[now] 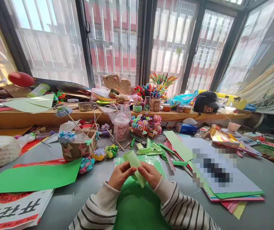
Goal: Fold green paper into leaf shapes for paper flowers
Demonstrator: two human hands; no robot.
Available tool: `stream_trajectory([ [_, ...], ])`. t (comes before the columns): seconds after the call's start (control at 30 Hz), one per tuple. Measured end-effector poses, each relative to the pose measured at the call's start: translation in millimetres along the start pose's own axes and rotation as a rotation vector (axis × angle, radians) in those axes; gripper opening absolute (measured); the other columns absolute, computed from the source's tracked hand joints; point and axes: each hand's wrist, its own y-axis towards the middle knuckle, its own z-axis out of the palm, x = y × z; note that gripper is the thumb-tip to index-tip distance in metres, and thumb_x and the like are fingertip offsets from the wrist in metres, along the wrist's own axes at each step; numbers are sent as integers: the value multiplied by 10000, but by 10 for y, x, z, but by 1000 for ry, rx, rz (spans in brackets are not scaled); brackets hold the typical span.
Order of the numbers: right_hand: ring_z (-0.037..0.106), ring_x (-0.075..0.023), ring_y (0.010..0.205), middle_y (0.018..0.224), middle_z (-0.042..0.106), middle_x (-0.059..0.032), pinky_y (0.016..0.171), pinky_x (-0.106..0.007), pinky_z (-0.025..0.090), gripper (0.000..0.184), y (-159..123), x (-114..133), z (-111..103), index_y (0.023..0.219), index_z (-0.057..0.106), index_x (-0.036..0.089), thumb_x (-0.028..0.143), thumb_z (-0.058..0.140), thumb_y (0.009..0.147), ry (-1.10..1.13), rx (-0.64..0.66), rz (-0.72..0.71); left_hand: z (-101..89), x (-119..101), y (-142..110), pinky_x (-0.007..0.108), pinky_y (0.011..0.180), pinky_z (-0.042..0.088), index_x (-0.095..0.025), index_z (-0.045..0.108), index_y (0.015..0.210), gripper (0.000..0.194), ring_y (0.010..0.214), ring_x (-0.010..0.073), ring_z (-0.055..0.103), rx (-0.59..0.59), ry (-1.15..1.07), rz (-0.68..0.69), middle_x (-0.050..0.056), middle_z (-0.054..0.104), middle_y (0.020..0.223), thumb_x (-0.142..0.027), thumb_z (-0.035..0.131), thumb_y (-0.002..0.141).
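Observation:
Both my hands pinch a folded strip of light green paper (134, 163) above a green sheet (137, 207) lying on the grey table (84, 195). My left hand (120, 175) grips the strip's left side, fingers closed on it. My right hand (150, 174) grips its right side, thumb on top. The strip tilts up and away from me. Just beyond it lie several folded green paper pieces (151, 148).
A large green sheet (31, 177) lies at left. A stack of coloured papers (223, 179) sits at right. A small basket with paper flowers (78, 145), a plastic cup (121, 126) and a flower bunch (145, 124) stand behind. A cluttered window ledge (31, 116) runs along the back.

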Motion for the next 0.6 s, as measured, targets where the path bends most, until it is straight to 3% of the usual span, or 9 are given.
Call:
stream_trajectory([
  [0.17,528,-177,798,864,585,-37,688,-268,416,481,-1,-10,0,990,530,180,494,250,755,3,19,-17,-27,1,5,275,609,440,-132,625,689,421,678,196,549,2,74,36,42,624,663,-486,608,462],
  [0.47,523,-164,671,730,581,-24,546,-238,410,456,-20,47,-12,894,566,168,514,338,704,-22,30,38,29,-3,-3,242,550,427,-139,605,620,305,568,145,529,-41,49,45,2,598,572,-422,609,506],
  [0.6,508,-136,551,585,563,-19,492,-234,402,364,-9,-30,-51,713,595,119,437,419,696,69,-151,178,4,-4,13,239,581,428,-128,622,650,255,614,153,546,-135,33,12,15,631,612,-344,628,515],
])
